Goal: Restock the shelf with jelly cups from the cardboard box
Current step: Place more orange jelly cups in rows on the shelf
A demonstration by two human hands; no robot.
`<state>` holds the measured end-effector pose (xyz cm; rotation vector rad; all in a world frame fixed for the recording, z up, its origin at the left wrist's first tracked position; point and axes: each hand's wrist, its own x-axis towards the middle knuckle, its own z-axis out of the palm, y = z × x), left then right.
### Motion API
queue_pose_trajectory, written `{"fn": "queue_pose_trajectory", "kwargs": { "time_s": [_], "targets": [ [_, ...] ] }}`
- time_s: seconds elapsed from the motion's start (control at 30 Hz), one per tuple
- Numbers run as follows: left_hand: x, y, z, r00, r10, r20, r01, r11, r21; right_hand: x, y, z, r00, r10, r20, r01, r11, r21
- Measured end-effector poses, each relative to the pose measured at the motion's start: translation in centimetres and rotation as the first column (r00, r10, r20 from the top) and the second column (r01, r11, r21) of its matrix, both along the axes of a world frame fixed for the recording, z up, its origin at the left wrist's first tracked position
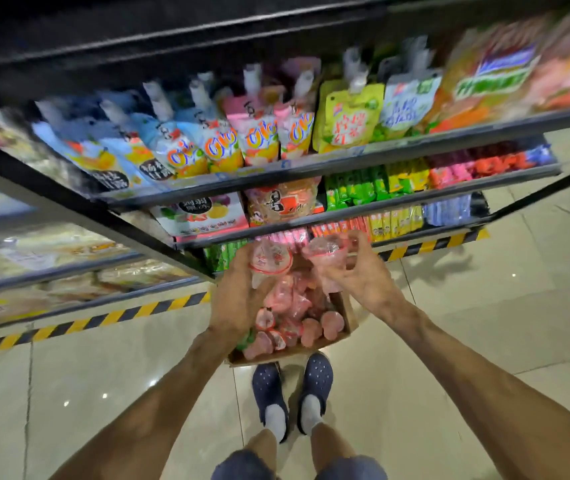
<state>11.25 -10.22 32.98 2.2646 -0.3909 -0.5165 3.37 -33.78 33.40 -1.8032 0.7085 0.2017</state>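
Head view looking down at a shop aisle, upper part motion-blurred. Left hand (pixel 238 292) is raised over the cardboard box (pixel 346 315), fingers curled round a jelly cup (pixel 271 259) with a red-and-white foil lid facing the camera. Right hand (pixel 359 271) is just beside it, thumb and fingers pinching a second pink jelly cup (pixel 325 251), tilted; the two cups are close together, contact between them can't be told. Both hands sit in front of the lowest shelf rail (pixel 346 230), near the rows of small snack sticks. The box sits on the tiled floor (pixel 484 306) right in front of the person's navy clogs (pixel 314 375), open on top and packed with more pink cups (pixel 297 317) lying at mixed angles, some lid-up, some on their sides. Higher shelves carry spouted drink pouches (pixel 259 133) and green and yellow packets (pixel 373 185). Yellow-black hazard tape (pixel 103 320) runs along the base of the shelving.
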Motion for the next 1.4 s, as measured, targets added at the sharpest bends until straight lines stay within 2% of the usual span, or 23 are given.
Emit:
{"fn": "queue_pose_trajectory", "kwargs": {
  "time_s": [0.07, 0.37, 0.6, 0.87, 1.13, 1.4],
  "targets": [
    [0.1, -0.1, 4.3, 1.000, -0.024, 0.013, 0.025, 0.999, -0.029, -0.2, -0.1, 4.2, 0.998, -0.018, 0.056, 0.018, 1.000, 0.004],
    [1.1, 0.2, 21.3, 0.986, -0.035, 0.162, 0.071, 0.972, -0.225, 0.4, -0.6, 21.2, 0.959, 0.086, 0.271, -0.033, 0.980, -0.196],
    [2.2, 0.2, 32.0, 0.955, 0.039, 0.295, 0.042, 0.964, -0.263, 1.5, -0.8, 31.5, 0.907, 0.105, 0.409, -0.038, 0.985, -0.170],
    [2.9, -1.9, 41.3, 0.897, 0.145, 0.418, 0.021, 0.930, -0.368, 3.8, -3.2, 41.3, 0.820, 0.215, 0.530, -0.148, 0.975, -0.167],
    [2.3, -4.5, 49.0, 0.821, 0.245, 0.516, 0.023, 0.889, -0.458, 4.7, -6.4, 48.6, 0.703, 0.337, 0.626, -0.197, 0.938, -0.284],
    [3.9, -7.0, 53.5, 0.752, 0.307, 0.584, 0.043, 0.860, -0.508, 7.3, -8.1, 53.2, 0.620, 0.309, 0.721, -0.158, 0.949, -0.272]
  ]
}}
